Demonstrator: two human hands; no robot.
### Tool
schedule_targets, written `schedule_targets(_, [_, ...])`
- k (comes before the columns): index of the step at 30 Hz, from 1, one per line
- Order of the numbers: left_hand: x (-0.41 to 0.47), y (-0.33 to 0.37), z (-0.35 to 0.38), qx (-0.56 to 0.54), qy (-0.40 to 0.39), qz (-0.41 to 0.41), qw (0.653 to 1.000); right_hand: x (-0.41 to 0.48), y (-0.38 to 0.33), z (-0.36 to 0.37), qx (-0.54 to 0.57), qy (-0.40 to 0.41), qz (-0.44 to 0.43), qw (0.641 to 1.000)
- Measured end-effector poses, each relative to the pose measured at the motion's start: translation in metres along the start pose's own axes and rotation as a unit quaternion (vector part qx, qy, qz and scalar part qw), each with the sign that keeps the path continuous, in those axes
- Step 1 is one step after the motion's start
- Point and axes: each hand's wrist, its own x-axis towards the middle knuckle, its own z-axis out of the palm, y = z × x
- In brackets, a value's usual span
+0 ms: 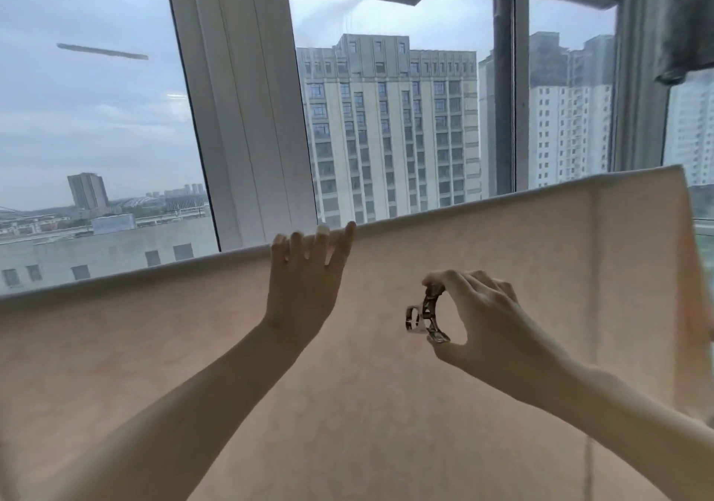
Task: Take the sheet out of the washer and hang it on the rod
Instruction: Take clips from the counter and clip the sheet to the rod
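Sheet draped (blocking window), right hand pinching clip

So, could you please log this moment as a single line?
sheet: draped and hanging | left hand: fingers straight on top fold | right hand: pinches metal clip, not yet clipped on

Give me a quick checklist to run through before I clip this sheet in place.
1. Sheet hanging from a straight top fold: ok, it hangs smooth.
2. Left hand steadying the fold: ok, straight fingers rest on it.
3. Metal clip in right hand: ok, pinched between thumb and fingers.
4. Clip at the fold: not ok, it is lower, in front of the sheet.
5. Clip jaws open: cannot tell.
6. Rod under the fold: cannot tell, the sheet hides it.
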Motion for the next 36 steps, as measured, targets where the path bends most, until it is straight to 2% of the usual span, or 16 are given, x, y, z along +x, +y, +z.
schedule_targets(7, [0.037, 0.056, 0.026, -0.027, 0.084, 0.008, 0.996, 0.022, 0.039, -0.002, -0.007, 0.049, 0.049, 0.998])
schedule_targets(20, [0.095, 0.146, 0.048, -0.077, 0.096, -0.010, 0.992, 0.005, 0.118, -0.032, -0.048, 0.072, 0.099, 0.991])
schedule_targets(36, [0.158, 0.237, 0.062, -0.021, 0.021, -0.014, 0.999, -0.027, 0.256, -0.092, -0.032, 0.052, 0.050, 0.997])
